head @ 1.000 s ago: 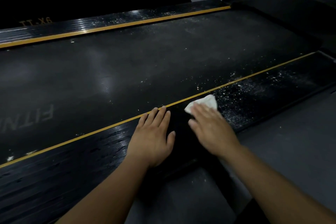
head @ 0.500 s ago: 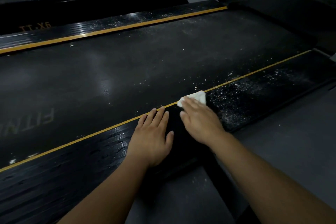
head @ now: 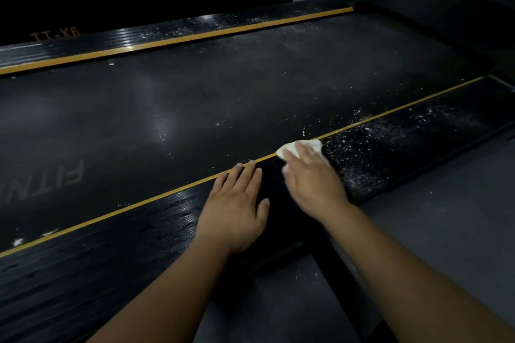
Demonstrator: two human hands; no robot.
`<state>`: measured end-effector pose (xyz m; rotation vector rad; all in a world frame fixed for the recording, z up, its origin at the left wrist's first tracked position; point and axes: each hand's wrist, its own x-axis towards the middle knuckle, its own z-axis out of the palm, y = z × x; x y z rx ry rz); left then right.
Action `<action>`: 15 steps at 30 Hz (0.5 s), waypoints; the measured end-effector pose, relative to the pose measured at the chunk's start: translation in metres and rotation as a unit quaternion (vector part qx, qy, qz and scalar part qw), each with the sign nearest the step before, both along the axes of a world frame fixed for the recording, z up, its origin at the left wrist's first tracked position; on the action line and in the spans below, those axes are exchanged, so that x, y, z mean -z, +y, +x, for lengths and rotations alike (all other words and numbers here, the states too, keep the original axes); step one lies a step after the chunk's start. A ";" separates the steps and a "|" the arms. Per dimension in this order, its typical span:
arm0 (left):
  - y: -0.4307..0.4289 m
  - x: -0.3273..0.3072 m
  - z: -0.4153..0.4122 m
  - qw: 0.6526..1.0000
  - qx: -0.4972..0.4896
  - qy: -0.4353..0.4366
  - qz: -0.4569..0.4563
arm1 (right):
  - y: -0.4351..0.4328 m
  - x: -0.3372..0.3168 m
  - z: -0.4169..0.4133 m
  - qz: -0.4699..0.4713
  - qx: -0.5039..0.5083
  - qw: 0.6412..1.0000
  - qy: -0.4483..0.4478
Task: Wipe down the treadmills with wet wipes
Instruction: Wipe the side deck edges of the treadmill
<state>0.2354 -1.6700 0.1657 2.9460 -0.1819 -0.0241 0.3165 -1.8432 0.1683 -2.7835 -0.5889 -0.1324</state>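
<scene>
debris (head: 370, 153) beside wipe (head: 288, 149), grey floor (head: 446, 217) near

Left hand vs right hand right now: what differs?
The left hand lies flat and bare on the near side rail; the right hand presses a white wet wipe. Rail by the left looks dark; white specks lie beside the right. Both are palm-down on that rail.

We see a dim, low-contrast scene with soft grain. Small white glints sit on the far side rail (head: 125, 44) and a pale sheen on the treadmill belt (head: 164, 125). The near side rail (head: 97, 267) sinks almost to black. Straight edges bow toward the borders. The right hand (head: 312, 184) looks slightly smeared, the left hand (head: 237, 211) sharper.
</scene>
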 end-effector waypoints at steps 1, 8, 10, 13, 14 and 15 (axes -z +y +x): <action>0.000 0.000 0.000 1.000 0.001 0.001 -0.002 | 0.004 0.000 -0.013 -0.009 -0.030 0.999 0.007; 0.000 -0.001 0.001 1.000 0.003 0.008 0.012 | -0.029 0.001 0.002 -0.023 0.021 0.999 0.030; -0.001 -0.001 -0.001 1.000 0.002 0.008 0.009 | -0.001 0.002 -0.003 -0.022 0.010 0.999 0.021; 0.000 0.000 0.000 1.000 0.001 0.012 0.004 | 0.009 0.006 -0.044 -0.031 -0.105 0.994 0.005; 0.000 0.001 0.001 1.000 0.001 0.013 0.007 | -0.001 0.006 -0.048 -0.022 -0.108 0.994 0.007; 0.000 0.001 0.001 1.000 0.002 0.014 0.010 | -0.012 0.003 -0.044 -0.018 -0.096 0.995 0.006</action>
